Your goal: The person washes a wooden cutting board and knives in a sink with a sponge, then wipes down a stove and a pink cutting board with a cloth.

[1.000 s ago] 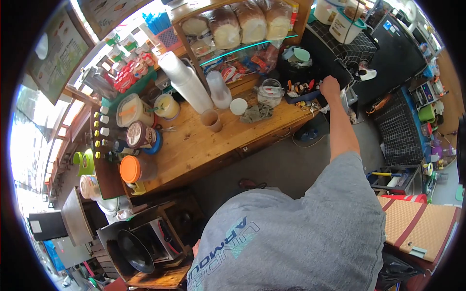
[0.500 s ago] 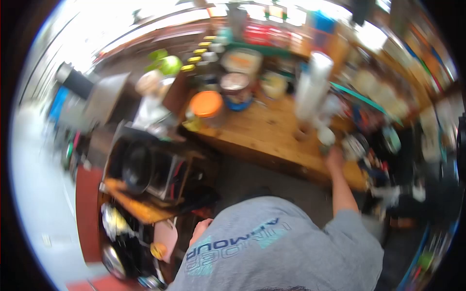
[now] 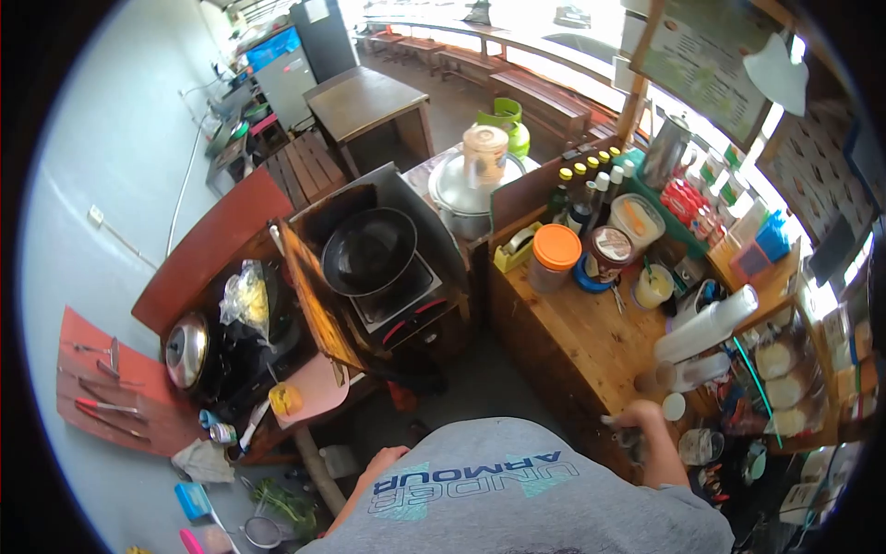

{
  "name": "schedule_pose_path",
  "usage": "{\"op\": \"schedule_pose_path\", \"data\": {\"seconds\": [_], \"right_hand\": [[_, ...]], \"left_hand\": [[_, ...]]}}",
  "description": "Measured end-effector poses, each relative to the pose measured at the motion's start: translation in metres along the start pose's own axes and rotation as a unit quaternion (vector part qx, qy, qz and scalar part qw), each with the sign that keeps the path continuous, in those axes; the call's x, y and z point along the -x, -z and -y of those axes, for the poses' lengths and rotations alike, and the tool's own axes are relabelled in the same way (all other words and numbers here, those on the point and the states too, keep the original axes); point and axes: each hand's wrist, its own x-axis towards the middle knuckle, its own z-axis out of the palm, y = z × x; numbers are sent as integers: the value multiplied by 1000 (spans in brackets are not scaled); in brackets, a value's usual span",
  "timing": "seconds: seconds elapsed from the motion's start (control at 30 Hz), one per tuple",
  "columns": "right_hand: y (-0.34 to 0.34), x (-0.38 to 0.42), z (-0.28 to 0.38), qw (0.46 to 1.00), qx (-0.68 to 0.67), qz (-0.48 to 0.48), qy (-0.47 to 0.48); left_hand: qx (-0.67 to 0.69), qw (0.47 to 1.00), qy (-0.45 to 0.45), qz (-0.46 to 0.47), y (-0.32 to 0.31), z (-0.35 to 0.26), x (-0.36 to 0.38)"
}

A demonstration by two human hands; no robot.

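Note:
My right hand (image 3: 640, 415) is low over the front edge of the wooden counter (image 3: 591, 346), its fingers curled together. A small pale bit shows at the fingertips, and a dim, glassy shape lies just below; what the hand grips is not clear. Close by on the counter are a round white lid (image 3: 674, 406), a clear jar (image 3: 700, 447) and stacked clear plastic cups (image 3: 706, 325). My left hand (image 3: 388, 457) hangs beside my shirt, mostly hidden by it, with no object visible there.
Left of the counter stands a stove with a black wok (image 3: 371, 251). A pink cutting board (image 3: 318, 388) and a knife (image 3: 254, 427) lie further left. An orange-lidded tub (image 3: 556, 249), a brown-lidded jar (image 3: 611, 249) and several bottles line the counter's back. Behind is a steel-topped table (image 3: 367, 100).
The view has swung left and sharpened, bringing the stove and left wall further in. My right hand appears nearer my body along the counter edge. My left hand stays by my side.

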Motion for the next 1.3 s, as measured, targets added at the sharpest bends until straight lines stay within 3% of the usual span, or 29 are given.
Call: {"op": "schedule_pose_path", "data": {"seconds": [0.07, 0.17, 0.23, 0.33, 0.53, 0.6, 0.7, 0.77, 0.83, 0.9, 0.97, 1.03, 1.07, 1.13, 1.3], "right_hand": [[26, 44, 66, 998, 11, -56, 36], [42, 50, 136, 987, 76, -99, 98], [50, 76, 187, 979, 93, -113, 142], [47, 65, 235, 968, 135, -126, 169], [29, 66, 306, 961, 211, -119, 136], [24, 70, 327, 960, 220, -114, 128], [17, 73, 354, 962, 215, -116, 120], [11, 70, 368, 962, 218, -116, 113], [6, 73, 385, 963, 217, -121, 107], [0, 79, 400, 963, 220, -116, 102], [-6, 82, 412, 962, 230, -106, 99], [-10, 84, 423, 961, 239, -98, 98], [-13, 85, 426, 962, 234, -99, 99], [-16, 86, 434, 962, 231, -102, 100], [-20, 85, 447, 962, 229, -111, 102]], "left_hand": [[63, 991, -115, -30, -1, 20, -8], [64, 976, -171, -121, 28, 1, -3], [62, 971, -157, -169, 44, -2, 1], [114, 969, -95, -197, 56, 21, 0], [287, 912, -8, -292, 20, 127, -24], [406, 854, 105, -310, 14, 157, -29], [331, 790, 250, -451, 21, 210, -36], [324, 765, 326, -452, 42, 246, -27], [308, 751, 345, -471, 66, 279, -14], [279, 752, 272, -531, 88, 320, -10], [200, 790, 191, -547, 122, 346, -4], [188, 847, 73, -491, 168, 349, 9], [190, 848, 74, -490, 186, 347, 13], [150, 926, 30, -346, 215, 345, 15], [59, 951, -7, -303, 235, 365, -10]]}}
